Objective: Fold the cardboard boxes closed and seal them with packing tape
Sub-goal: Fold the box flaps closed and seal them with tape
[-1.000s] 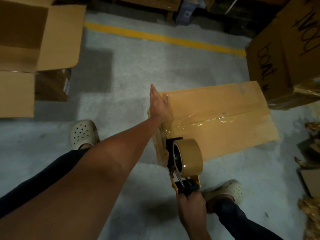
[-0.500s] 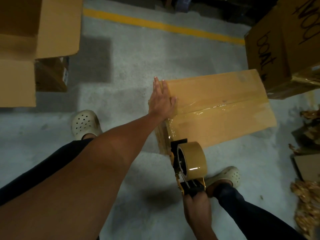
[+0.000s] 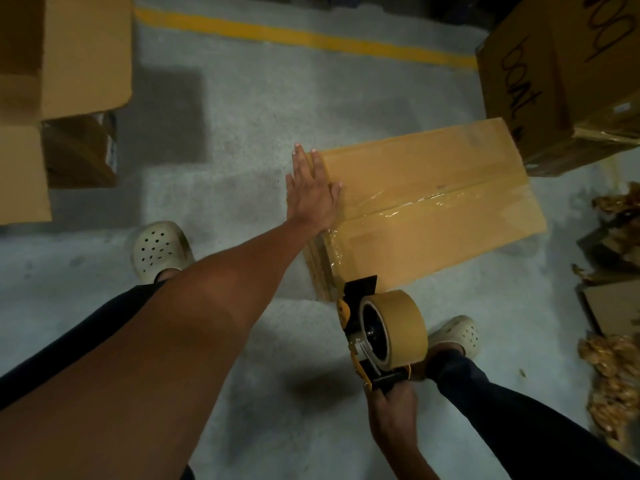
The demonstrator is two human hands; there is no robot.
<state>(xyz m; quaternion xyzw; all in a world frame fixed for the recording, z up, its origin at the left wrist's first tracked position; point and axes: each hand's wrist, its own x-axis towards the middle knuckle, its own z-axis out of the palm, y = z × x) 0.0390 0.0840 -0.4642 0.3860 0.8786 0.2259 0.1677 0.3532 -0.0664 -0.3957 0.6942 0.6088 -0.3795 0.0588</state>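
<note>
The closed cardboard box (image 3: 433,209) lay flat on the grey concrete floor (image 3: 242,133), in front of the person and a little to the right, its two top flaps meeting along a seam that ran the length of the lid. A shiny strip of clear tape (image 3: 412,202) covered that seam and wrapped down over the near end of the box. The left hand (image 3: 311,192) rested flat on the near left corner of the lid, fingers straight and together, the thumb spread toward the seam, gripping nothing. The tape dispenser (image 3: 360,327), black and yellow, stood low at the bottom of the box's near end, its black front plate touching the cardboard or just beside it; I could not tell which. A tan tape roll (image 3: 398,327) sat on its wheel. The right hand (image 3: 391,407) held the dispenser's handle from below, fingers curled tight round it. Two pale perforated clogs showed on the floor, the left clog (image 3: 159,251) beside the outstretched forearm and the right clog (image 3: 457,336) just behind the roll, both below dark trouser legs. An open box (image 3: 69,53) with raised flaps stood at the far left, well apart from the taped one. A larger box (image 3: 561,74) with black handwriting sat at the upper right, close to the taped box's far end. A yellow line (image 3: 304,36) crossed the floor beyond, and crumpled brown paper (image 3: 613,382) lay along the right edge
</note>
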